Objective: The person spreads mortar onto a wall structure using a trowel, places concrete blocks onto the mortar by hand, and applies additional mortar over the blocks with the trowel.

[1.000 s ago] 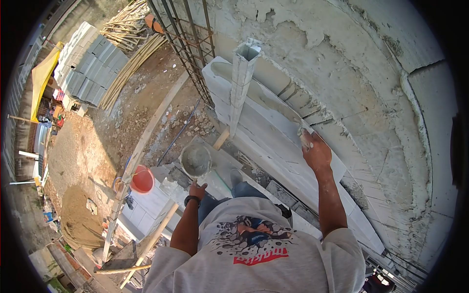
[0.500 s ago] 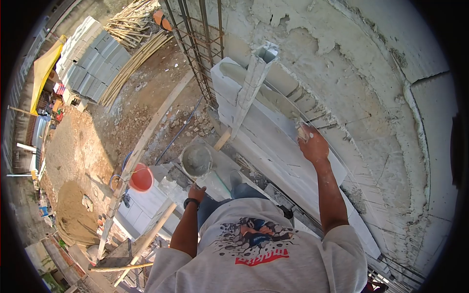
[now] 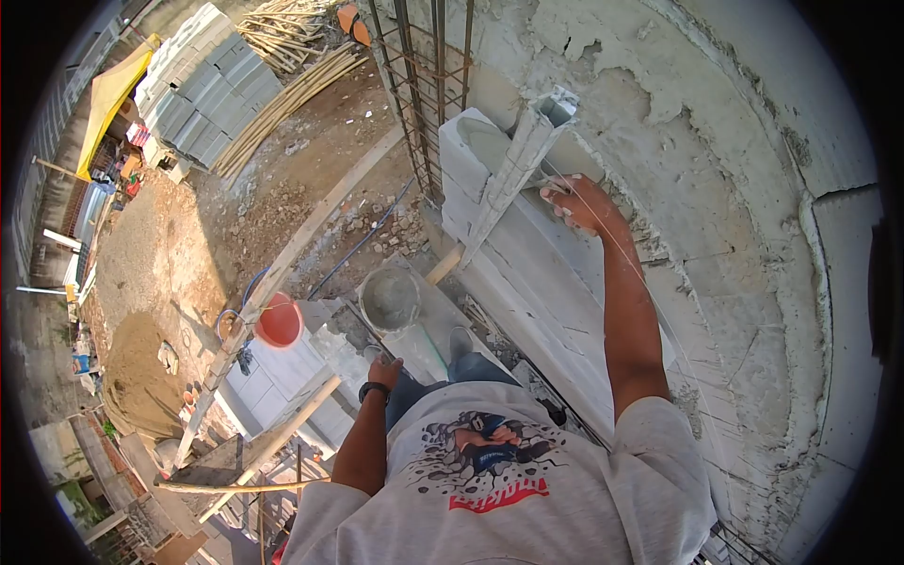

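Note:
My right hand (image 3: 576, 205) reaches out over the pale block wall (image 3: 537, 250), just beside an upright metal channel post (image 3: 518, 169). Its fingers are bent together and smeared with whitish material; what they grip is too small to make out. A thin string (image 3: 648, 282) runs past this hand and wrist along the wall. My left hand (image 3: 382, 369), with a dark wristband, is low by my leg, its fingers curled, and I cannot make out what is in them. Just ahead of it stands a round bucket (image 3: 390, 299) of grey mortar.
A rebar cage (image 3: 424, 94) rises at the wall's far end, and a rough mortared wall (image 3: 650, 122) is on the right. Left are a red bucket (image 3: 280, 320), white blocks (image 3: 256, 391) and a wooden rail (image 3: 320, 221). Stacked blocks (image 3: 202, 99) and poles (image 3: 287, 118) lie beyond.
My right hand has moved forward along the wall, closer to the metal post. The left hand stays near the mortar bucket. The view has shifted slightly.

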Motion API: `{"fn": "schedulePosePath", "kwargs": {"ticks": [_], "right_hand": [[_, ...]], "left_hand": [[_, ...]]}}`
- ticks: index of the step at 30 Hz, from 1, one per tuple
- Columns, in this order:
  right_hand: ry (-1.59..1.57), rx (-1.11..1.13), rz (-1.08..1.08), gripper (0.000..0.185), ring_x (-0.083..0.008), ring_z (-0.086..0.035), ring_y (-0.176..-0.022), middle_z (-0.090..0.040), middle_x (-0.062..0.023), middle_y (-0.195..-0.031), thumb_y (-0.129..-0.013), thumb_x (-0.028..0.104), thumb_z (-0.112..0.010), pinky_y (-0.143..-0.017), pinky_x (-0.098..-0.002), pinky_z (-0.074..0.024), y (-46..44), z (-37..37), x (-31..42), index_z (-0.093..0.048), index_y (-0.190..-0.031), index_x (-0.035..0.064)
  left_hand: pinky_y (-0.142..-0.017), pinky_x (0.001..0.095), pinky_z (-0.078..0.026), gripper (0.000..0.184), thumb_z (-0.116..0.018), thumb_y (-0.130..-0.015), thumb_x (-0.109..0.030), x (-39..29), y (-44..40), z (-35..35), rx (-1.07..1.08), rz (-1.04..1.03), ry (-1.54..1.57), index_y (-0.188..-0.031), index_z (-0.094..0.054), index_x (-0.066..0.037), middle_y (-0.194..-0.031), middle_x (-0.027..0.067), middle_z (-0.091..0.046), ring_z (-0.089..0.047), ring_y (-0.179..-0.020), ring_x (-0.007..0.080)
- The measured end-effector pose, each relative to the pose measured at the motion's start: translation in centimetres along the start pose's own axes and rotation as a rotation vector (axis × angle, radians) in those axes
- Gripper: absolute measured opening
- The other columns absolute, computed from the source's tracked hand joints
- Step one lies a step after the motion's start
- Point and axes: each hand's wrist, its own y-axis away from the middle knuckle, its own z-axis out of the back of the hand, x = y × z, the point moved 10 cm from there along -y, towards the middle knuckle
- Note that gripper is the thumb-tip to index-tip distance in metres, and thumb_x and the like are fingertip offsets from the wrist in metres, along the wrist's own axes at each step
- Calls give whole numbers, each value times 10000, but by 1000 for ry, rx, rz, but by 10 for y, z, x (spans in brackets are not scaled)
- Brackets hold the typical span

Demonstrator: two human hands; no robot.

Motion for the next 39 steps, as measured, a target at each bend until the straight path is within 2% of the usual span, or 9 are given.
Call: {"fn": "schedulePosePath", "kwargs": {"ticks": [3,9,13,22,25,28,31,34,39], "right_hand": [[-72,-9,-48,478,-191,-610,-513,-631,-94,-690,-889,437,-655,-555,-371,-483,31,6,-1,-691,-1133,28],[-200,-45,-189,476,-168,-593,-525,-623,-78,-692,-892,410,-652,-522,-331,-466,98,0,-57,-677,-1164,21],[-259,-47,-228,545,-153,-578,-529,-623,-69,-700,-886,417,-671,-516,-320,-457,131,-5,-89,-635,-1269,31],[-399,-158,-340,560,-149,-586,-578,-635,-79,-725,-866,415,-689,-548,-316,-490,213,-18,-160,-630,-1276,38],[-325,-253,-438,510,-166,-610,-644,-654,-86,-760,-866,371,-692,-588,-310,-505,253,-14,-159,-639,-1236,24],[161,-506,-195,447,-198,-630,-700,-664,-106,-773,-860,313,-695,-659,-333,-522,273,-5,-128,-645,-1181,6],[-14,-393,-269,412,-271,-655,-771,-677,-145,-843,-856,285,-695,-733,-376,-525,278,-37,-94,-645,-1159,11],[-104,-273,3,389,-330,-656,-843,-676,-177,-951,-837,252,-701,-780,-396,-522,248,-106,-56,-639,-1131,5],[142,44,97,366,-389,-663,-935,-649,-199,-1060,-837,259,-666,-823,-453,-524,136,-305,-31,-603,-1089,1]], "left_hand": [[-1041,408,-454,767,-745,-798,-425,37,-20,-11,-53,-34,-61,-1358,-522,49,-1299,279,-604,-588,-1222,384],[-1063,410,-435,787,-743,-796,-441,58,-39,-23,13,9,-17,-1364,-517,55,-1328,293,-577,-557,-1259,387],[-1066,407,-432,789,-748,-800,-420,32,-50,-21,22,-62,-113,-1384,-503,50,-1338,298,-568,-554,-1266,378],[-1061,430,-431,821,-761,-797,-420,-45,-54,-24,55,-175,-78,-1408,-477,49,-1342,286,-570,-549,-1265,393],[-1061,427,-431,816,-758,-801,-422,-36,-57,-33,65,-170,-57,-1410,-477,43,-1340,283,-571,-549,-1267,384],[-1068,422,-428,806,-744,-814,-422,-20,-55,-38,113,-141,-66,-1422,-469,30,-1361,285,-556,-535,-1288,373],[-1073,423,-427,807,-733,-821,-424,0,-52,-38,179,-76,-133,-1433,-455,22,-1380,287,-539,-516,-1307,379],[-1080,428,-421,809,-721,-825,-432,35,-64,-42,197,-37,-102,-1450,-439,-4,-1382,269,-546,-517,-1299,394],[-1069,426,-429,802,-733,-824,-424,92,-114,-54,206,-57,-19,-1411,-462,49,-1358,304,-546,-537,-1275,393]]}}
